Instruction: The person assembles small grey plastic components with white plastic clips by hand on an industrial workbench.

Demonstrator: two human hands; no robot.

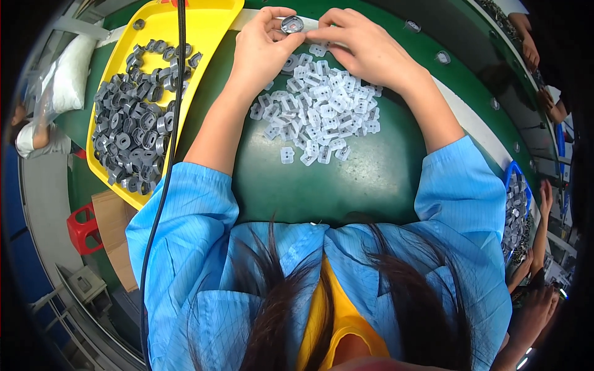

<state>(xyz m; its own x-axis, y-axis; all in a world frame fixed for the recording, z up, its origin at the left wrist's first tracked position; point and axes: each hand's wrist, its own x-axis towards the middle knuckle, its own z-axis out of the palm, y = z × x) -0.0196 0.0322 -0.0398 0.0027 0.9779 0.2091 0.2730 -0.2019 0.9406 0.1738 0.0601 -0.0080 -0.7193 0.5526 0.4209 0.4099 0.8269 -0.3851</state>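
1. A red stool (85,230) stands at far left.
2. A yellow tray (213,28) holds heaped grey ring-shaped parts (127,139); a black cable (181,37) crosses in front of it.
3. The left hand (257,52) pinches a dark round part (292,24) between thumb and fingers, above the green table (297,195).
4. Translucent white pieces (325,105) lie piled between the forearms.
5. The right hand (371,49) has bent fingers, one tip just beside the round part; whether they grip anything, I cannot tell.
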